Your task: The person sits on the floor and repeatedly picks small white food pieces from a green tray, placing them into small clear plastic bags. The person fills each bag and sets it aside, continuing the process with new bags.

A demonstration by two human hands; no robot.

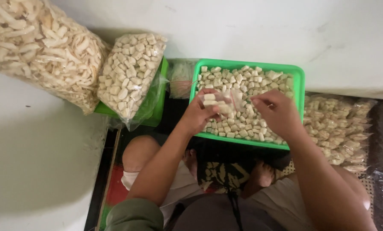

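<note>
Nearest the camera are the person's bent knees and lap, with a patterned black-and-cream cloth (219,173) lying between them on the floor. Above the lap, both forearms reach forward over a shallow green plastic tray (300,75) filled with small pale cream rectangular snack pieces (247,122).

The left hand (200,113) is curled around a small clear plastic bag (221,102) that already has a few of the pale pieces in it, fingers and thumb pinching the bag's side. The right hand (277,112) has its fingertips pressed together at the bag's open top edge, pinching the thin film; whether it also grips a snack piece cannot be told. The bag sits just above the tray's middle, between the two hands.

To the left of the tray, a large clear bag of the same cube-like pieces (129,75) leans on a second green container (159,100), and a bigger clear bag of long pale chips (41,47) lies beside it. To the right of the tray, filled small packets (339,128) are heaped on the floor.
</note>
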